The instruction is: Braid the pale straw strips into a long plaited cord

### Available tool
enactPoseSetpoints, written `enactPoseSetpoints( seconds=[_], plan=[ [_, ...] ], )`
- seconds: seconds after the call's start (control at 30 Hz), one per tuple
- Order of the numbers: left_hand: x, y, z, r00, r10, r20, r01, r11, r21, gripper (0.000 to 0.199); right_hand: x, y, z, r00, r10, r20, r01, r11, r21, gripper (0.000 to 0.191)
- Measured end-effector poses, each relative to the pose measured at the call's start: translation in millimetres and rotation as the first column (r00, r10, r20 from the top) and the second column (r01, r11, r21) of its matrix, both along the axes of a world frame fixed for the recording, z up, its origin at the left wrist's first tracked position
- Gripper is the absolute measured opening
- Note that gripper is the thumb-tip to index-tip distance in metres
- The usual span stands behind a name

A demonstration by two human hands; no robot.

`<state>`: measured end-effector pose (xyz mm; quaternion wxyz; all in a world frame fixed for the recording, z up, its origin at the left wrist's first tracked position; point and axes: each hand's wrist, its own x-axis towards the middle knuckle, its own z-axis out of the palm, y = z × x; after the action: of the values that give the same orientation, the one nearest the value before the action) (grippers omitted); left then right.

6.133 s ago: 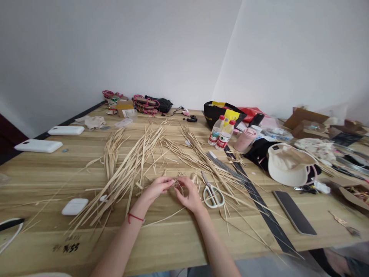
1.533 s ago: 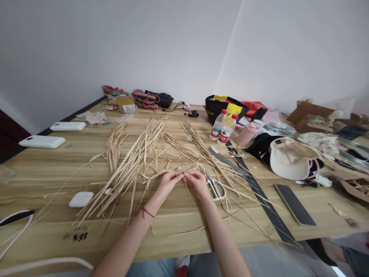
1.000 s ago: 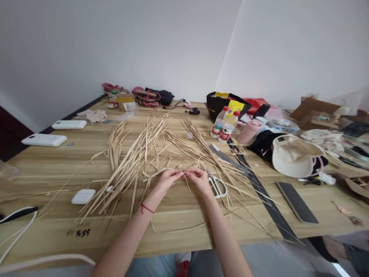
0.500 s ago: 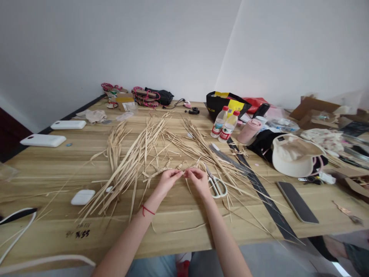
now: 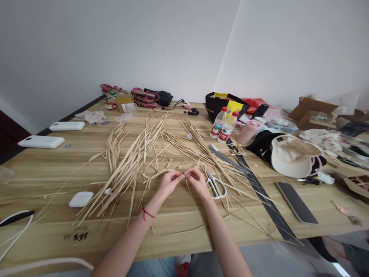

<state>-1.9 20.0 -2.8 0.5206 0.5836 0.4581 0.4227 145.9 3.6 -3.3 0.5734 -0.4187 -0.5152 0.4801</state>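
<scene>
At lower center of the frame, a person's left hand (image 5: 170, 183) and right hand (image 5: 197, 181) meet above a wood-grain table (image 5: 180, 215), thumbs and fingertips pinched together on a small straw piece (image 5: 185, 175) that the fingers largely hide. Just behind the knuckles, near the middle of the frame, lies a braided straw branch (image 5: 163, 171) with short wrapped offshoots; whether it joins the pinched piece cannot be told. A red cord bracelet (image 5: 148, 213) circles the left wrist. Scissors (image 5: 216, 188) with pale handles lie just beside the right hand. Loose straw strips (image 5: 135, 159) fan out left of center, and a second sheaf of straw strips (image 5: 203, 146) slants across the table right of center. A white case (image 5: 81, 199) sits at lower left, two white power banks (image 5: 42, 142) (image 5: 67, 126) farther up the left side. Toward the upper right, two red-capped water bottles (image 5: 218, 123) (image 5: 227, 129) stand upright between a black-and-yellow bag (image 5: 213, 107) and a pink tumbler (image 5: 248, 133). A cream cap (image 5: 292, 157) lies at right, above a dark smartphone (image 5: 296, 202), while another person's leg (image 5: 334, 247) shows at lower right
</scene>
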Motion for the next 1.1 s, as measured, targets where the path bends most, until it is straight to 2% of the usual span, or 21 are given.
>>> enactPoseSetpoints(
  seconds=[0.2, 0.43, 0.6, 0.8, 0.97, 1.1],
  plan=[
    [1.4, 0.7, -3.5, 1.0, 0.013, 0.005, -0.013, 1.0, -0.004, 0.025, -0.5, -0.7, 3.6, 1.0, 0.013, 0.024, -0.013, 1.0, -0.015, 0.016],
    [1.3, 2.8, -3.9, 0.998, 0.046, 0.033, -0.045, 0.999, -0.021, 0.024, -4.1, 4.1, -6.8, 1.0, -0.029, -0.003, 0.029, 0.999, -0.023, 0.02],
    [-1.1, 4.3, -2.9, 0.996, 0.06, 0.064, -0.058, 0.998, -0.038, 0.024, -5.6, 5.7, -10.8, 0.985, -0.05, -0.165, 0.038, 0.996, -0.075, 0.024],
    [-2.6, 6.9, -6.2, 0.998, 0.007, 0.064, -0.005, 1.0, -0.017, 0.023, -0.8, 6.9, -16.3, 0.956, 0.001, -0.293, -0.057, 0.981, -0.184, 0.028],
    [-2.8, 7.1, -7.5, 0.999, -0.028, 0.046, 0.027, 1.0, 0.013, 0.023, 0.9, 5.6, -11.8, 0.966, -0.024, -0.257, -0.031, 0.977, -0.211, 0.028],
    [-3.3, 7.8, -9.7, 1.0, 0.008, 0.023, -0.008, 1.0, 0.013, 0.023, -0.3, 3.4, -4.8, 0.981, -0.058, -0.186, 0.02, 0.979, -0.201, 0.029]
  ],
)
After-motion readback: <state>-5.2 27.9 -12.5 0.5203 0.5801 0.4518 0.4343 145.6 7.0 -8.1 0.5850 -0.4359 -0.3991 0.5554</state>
